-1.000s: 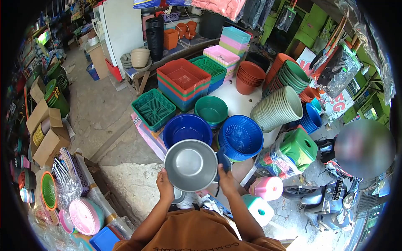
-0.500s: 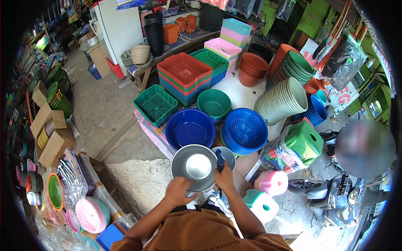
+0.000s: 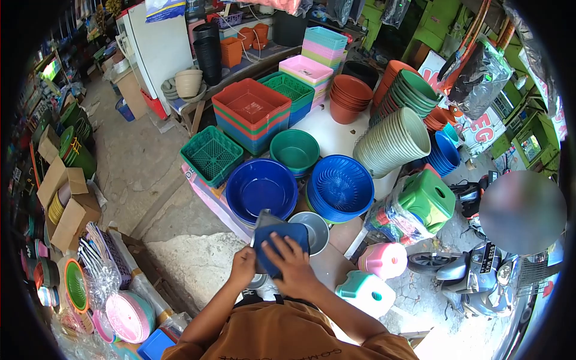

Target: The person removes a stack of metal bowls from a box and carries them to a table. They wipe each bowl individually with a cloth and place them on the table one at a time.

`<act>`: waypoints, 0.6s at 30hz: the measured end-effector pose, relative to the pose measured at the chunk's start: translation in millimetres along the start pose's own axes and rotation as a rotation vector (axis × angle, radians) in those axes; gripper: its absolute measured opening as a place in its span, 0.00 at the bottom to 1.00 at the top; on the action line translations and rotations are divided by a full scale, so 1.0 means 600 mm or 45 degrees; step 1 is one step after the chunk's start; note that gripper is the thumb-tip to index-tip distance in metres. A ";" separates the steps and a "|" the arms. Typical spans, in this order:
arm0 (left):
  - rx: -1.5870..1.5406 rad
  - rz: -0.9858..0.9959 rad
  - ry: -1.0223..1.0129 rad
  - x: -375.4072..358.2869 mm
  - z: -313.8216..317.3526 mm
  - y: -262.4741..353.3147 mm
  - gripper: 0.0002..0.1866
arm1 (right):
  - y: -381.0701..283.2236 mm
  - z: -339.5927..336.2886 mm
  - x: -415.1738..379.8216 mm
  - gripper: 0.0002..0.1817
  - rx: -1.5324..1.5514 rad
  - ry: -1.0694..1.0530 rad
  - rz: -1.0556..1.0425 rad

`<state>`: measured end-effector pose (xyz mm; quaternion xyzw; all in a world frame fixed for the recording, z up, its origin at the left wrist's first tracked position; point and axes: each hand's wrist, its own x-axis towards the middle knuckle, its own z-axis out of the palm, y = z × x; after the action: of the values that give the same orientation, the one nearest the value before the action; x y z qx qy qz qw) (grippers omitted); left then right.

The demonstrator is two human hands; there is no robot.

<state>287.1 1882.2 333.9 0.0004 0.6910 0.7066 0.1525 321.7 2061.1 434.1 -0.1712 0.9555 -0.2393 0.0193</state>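
Observation:
My right hand [image 3: 291, 261] presses a dark blue cloth [image 3: 264, 241] with its fingers spread across it. The cloth covers most of a grey metal basin [image 3: 269, 218], which is tipped up so that only part of it shows. My left hand [image 3: 243, 267] is closed at the basin's left edge. A smaller metal bowl [image 3: 318, 231] sits just beyond my right hand, beside the stack of blue baskets [image 3: 340, 189]. More metal shows below the cloth near my waist, but I cannot make out what it is.
A dark blue basin [image 3: 261, 191], a green basin [image 3: 294, 150] and stacked baskets [image 3: 252, 108] stand ahead. Pink [image 3: 382, 259] and pale green [image 3: 366, 294] stools are at right, near a motorcycle [image 3: 474, 273] and a person with a blurred head. Plastic wares and cardboard boxes line the left.
The metal basin has turned from facing up to tipped. The cloth, bunched in my right hand before, is now spread over it. My left hand has moved to the basin's edge.

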 end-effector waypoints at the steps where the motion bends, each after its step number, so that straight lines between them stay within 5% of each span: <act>1: -0.127 -0.064 -0.001 0.002 0.001 0.010 0.26 | -0.010 0.002 -0.004 0.47 -0.054 -0.012 -0.101; 6: -0.369 -0.237 0.181 0.000 0.009 0.049 0.37 | -0.002 0.000 0.003 0.50 -0.190 0.048 -0.350; 9: -0.191 -0.040 0.138 -0.002 0.003 0.048 0.38 | 0.009 -0.057 0.032 0.46 -0.170 0.089 -0.447; 12: -0.119 -0.116 -0.195 0.002 -0.025 0.050 0.34 | 0.040 -0.073 0.056 0.41 0.022 0.233 -0.246; 14: -0.130 -0.216 -0.258 0.004 -0.036 0.057 0.32 | 0.079 -0.066 0.067 0.30 0.637 0.271 -0.105; 17: -0.504 -0.218 0.047 -0.001 -0.012 0.074 0.32 | 0.119 -0.026 0.052 0.25 1.642 0.299 0.331; 18: -0.529 -0.225 0.082 -0.001 -0.006 0.082 0.31 | 0.124 -0.009 0.045 0.25 1.637 0.293 0.322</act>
<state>276.1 1878.6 381.8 -0.1141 0.5324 0.8173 0.1884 272.2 2115.7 405.6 0.0145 0.6312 -0.7743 0.0435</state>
